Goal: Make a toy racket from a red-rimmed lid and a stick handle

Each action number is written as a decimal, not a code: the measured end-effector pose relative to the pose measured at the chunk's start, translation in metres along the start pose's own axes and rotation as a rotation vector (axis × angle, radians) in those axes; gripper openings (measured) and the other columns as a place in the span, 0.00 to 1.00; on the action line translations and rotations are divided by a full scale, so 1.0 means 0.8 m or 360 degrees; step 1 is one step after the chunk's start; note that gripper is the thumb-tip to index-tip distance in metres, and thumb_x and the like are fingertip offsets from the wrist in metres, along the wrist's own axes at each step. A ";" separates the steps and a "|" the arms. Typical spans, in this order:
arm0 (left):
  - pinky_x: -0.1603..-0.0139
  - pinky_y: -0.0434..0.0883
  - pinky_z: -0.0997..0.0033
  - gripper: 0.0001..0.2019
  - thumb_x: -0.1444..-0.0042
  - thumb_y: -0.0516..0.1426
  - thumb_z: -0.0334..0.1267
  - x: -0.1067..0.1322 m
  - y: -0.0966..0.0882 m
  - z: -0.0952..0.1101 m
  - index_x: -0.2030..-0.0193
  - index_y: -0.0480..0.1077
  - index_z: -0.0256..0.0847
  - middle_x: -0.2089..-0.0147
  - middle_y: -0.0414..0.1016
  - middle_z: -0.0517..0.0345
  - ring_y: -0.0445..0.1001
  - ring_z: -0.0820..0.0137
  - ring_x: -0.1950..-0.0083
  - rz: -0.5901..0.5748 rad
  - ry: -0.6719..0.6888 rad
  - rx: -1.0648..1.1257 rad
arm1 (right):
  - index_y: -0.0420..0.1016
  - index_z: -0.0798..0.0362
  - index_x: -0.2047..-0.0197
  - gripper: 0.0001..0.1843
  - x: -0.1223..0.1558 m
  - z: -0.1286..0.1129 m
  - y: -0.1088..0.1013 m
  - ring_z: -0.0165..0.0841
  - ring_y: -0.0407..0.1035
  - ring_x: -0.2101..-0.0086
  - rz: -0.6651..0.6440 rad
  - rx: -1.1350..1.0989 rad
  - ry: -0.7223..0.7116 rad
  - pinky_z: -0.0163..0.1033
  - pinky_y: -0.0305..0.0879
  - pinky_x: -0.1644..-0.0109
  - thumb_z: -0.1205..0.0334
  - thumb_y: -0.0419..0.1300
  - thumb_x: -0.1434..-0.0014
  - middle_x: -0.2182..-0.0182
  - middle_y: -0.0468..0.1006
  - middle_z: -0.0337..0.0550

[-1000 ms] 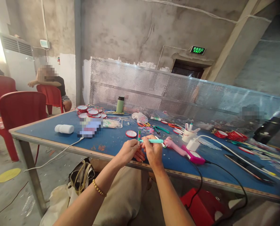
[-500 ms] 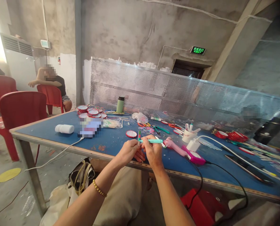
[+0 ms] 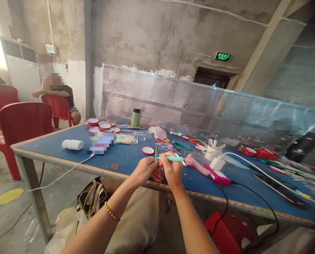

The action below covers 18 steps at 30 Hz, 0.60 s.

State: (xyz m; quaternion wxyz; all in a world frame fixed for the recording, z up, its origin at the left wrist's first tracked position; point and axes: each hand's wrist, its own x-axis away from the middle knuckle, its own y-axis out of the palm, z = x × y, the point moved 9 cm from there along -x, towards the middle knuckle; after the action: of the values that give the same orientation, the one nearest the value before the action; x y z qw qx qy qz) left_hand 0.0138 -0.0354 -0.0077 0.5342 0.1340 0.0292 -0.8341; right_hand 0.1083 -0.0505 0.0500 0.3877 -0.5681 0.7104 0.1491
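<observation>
Biggest thing here is the blue worktop (image 3: 132, 162), with a perforated metal screen (image 3: 157, 93) running along its far side. At the near edge, pretty much side by side, are the left hand (image 3: 144, 171) and the right hand (image 3: 172, 170). A pink handheld tool (image 3: 200, 166) lies just to their right. The right fingers are gripping a teal pen-like tool (image 3: 177, 158), roughly level. A red-rimmed disc (image 3: 148, 150) lies a bit farther off. Smallest is a red-and-green strip (image 3: 156, 152), pinched upright in the left fingers by the teal tool's left end; can't tell if they touch.
</observation>
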 end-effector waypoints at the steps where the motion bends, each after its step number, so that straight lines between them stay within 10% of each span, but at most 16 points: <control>1: 0.75 0.76 0.68 0.15 0.45 0.55 0.49 0.000 0.000 0.000 0.71 0.62 0.39 0.78 0.75 0.55 0.78 0.64 0.76 0.0002 -0.0001 0.0006 | 0.67 0.51 0.75 0.13 0.000 0.000 0.001 0.27 0.63 0.82 -0.0011 0.0008 -0.0004 0.33 0.60 0.77 0.58 0.55 0.39 0.83 0.70 0.34; 18: 0.74 0.76 0.68 0.15 0.43 0.55 0.48 0.000 0.000 -0.001 0.71 0.62 0.39 0.76 0.76 0.53 0.79 0.64 0.75 -0.0016 -0.0001 -0.0003 | 0.66 0.50 0.76 0.13 0.001 0.001 -0.004 0.28 0.65 0.81 0.0067 0.0042 -0.0009 0.33 0.62 0.75 0.59 0.55 0.40 0.83 0.69 0.33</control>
State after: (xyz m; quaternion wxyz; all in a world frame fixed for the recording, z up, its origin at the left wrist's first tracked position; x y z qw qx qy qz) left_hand 0.0143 -0.0355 -0.0084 0.5302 0.1331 0.0304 -0.8368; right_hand 0.1118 -0.0517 0.0497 0.3940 -0.5474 0.7231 0.1494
